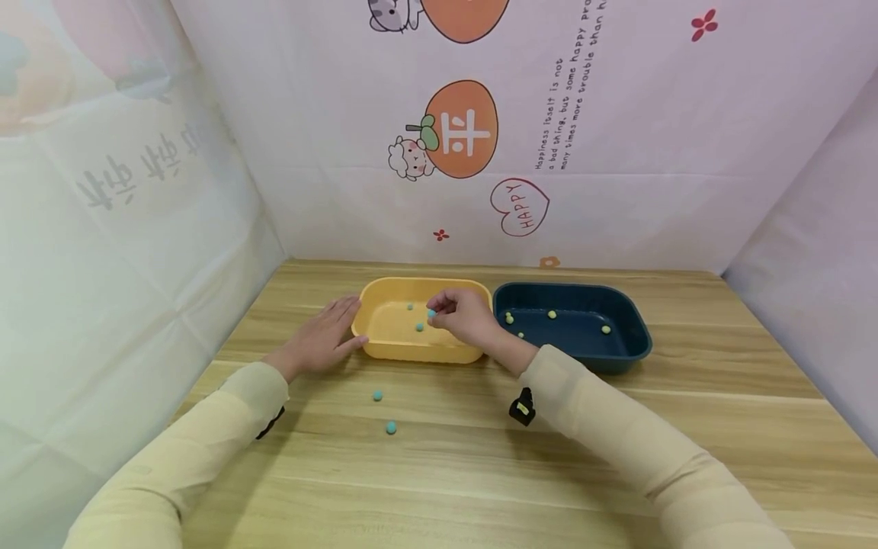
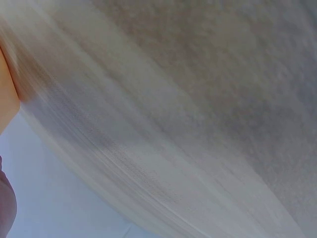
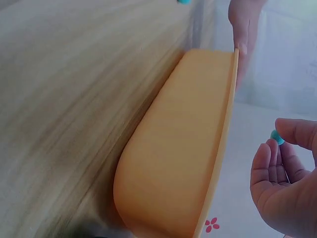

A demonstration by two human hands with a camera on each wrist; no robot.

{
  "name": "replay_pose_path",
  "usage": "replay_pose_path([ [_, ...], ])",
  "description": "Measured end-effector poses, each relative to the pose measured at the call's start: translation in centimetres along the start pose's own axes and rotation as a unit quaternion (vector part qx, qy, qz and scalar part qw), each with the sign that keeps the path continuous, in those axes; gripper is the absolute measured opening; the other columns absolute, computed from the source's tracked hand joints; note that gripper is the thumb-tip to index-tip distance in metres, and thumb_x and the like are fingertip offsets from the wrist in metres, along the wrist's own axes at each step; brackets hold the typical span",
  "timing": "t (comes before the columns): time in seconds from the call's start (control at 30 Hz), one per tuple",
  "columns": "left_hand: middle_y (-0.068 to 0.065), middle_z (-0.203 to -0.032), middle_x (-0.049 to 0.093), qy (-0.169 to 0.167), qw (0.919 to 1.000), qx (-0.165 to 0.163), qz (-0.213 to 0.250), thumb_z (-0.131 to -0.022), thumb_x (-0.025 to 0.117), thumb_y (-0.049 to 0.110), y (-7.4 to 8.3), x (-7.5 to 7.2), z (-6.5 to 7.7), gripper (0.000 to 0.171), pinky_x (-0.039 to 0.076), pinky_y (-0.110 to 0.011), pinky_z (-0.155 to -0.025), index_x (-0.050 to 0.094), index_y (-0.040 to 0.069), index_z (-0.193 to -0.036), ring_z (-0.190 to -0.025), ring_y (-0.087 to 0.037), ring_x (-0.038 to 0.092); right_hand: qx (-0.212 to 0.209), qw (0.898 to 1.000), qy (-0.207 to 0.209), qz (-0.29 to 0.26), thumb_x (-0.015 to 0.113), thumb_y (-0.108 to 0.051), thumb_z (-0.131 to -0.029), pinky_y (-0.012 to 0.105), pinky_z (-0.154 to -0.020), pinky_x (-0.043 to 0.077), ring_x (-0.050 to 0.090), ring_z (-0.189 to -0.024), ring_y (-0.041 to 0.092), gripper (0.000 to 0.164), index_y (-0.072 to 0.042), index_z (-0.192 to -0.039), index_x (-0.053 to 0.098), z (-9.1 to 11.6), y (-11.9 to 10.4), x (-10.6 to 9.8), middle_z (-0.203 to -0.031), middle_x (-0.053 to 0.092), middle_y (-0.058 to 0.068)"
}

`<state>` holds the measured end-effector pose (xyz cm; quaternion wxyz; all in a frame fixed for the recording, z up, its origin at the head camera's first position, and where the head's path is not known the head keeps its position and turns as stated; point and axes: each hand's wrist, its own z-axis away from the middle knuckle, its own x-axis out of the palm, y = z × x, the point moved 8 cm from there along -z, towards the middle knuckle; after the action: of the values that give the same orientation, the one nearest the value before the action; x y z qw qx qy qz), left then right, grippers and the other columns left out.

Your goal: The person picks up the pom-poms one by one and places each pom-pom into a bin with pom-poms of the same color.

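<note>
Over the right part of the yellow tray (image 1: pixel 391 351), my right hand (image 1: pixel 466 316) pinches a small blue ball (image 3: pixel 278 137) between thumb and fingers. In the right wrist view that hand is above the tray's rim. My left hand (image 1: pixel 322 335) rests against the tray's left end, fingers straight and thumb at the near rim. Two blue balls, one nearer (image 1: pixel 420 327) and one farther (image 1: pixel 410 306), lie inside the tray. Two more blue balls (image 1: pixel 377 396) (image 1: pixel 391 428) lie on the table in front of it. The left wrist view shows mostly blurred table surface.
A dark blue tray (image 1: pixel 617 364) stands right beside the yellow one and holds several small yellow-green balls (image 1: pixel 552 314). Both trays stand on a wooden table (image 1: pixel 439 473) near its back edge. Printed cloth (image 1: pixel 617 213) hangs behind and at the sides.
</note>
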<state>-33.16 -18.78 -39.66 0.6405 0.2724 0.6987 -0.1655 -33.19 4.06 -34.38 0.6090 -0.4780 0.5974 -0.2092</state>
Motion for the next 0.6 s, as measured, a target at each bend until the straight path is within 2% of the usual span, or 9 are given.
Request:
replay_pose_path([
  [0.2, -0.025, -0.155, 0.022, 0.002, 1.0000, 0.000, 0.007, -0.103, 0.042, 0.046, -0.1, 0.1, 0.1, 0.077, 0.009, -0.046, -0.117, 0.018, -0.009, -0.150, -0.145, -0.034, 0.017, 0.021, 1.000, 0.023, 0.003, 0.072, -0.005, -0.088, 0.028, -0.071, 0.052, 0.060, -0.082, 0.020, 0.010, -0.003, -0.097, 0.069, -1.2, 0.9, -0.4, -0.090, 0.065, 0.007],
  [0.4, -0.023, -0.157, 0.020, -0.001, 1.0000, -0.003, 0.006, -0.103, 0.038, 0.050, -0.3, 0.3, 0.0, 0.078, 0.007, -0.044, -0.118, 0.017, -0.007, -0.152, -0.145, -0.032, 0.015, 0.051, 0.998, 0.041, -0.020, 0.070, -0.005, -0.089, 0.031, -0.077, 0.053, 0.061, -0.089, 0.022, 0.013, 0.000, -0.102, 0.069, -2.3, 1.8, -0.7, -0.095, 0.065, 0.008],
  [0.6, -0.023, -0.157, 0.020, 0.002, 0.9999, -0.003, 0.011, -0.103, 0.039, 0.049, -0.3, 0.4, 0.0, 0.078, 0.008, -0.044, -0.118, 0.018, -0.007, -0.151, -0.145, -0.032, 0.015, 0.084, 0.995, 0.056, -0.022, 0.070, -0.007, -0.089, 0.029, -0.076, 0.054, 0.061, -0.089, 0.020, 0.015, -0.002, -0.103, 0.069, -3.4, 2.8, -0.7, -0.097, 0.065, 0.007],
])
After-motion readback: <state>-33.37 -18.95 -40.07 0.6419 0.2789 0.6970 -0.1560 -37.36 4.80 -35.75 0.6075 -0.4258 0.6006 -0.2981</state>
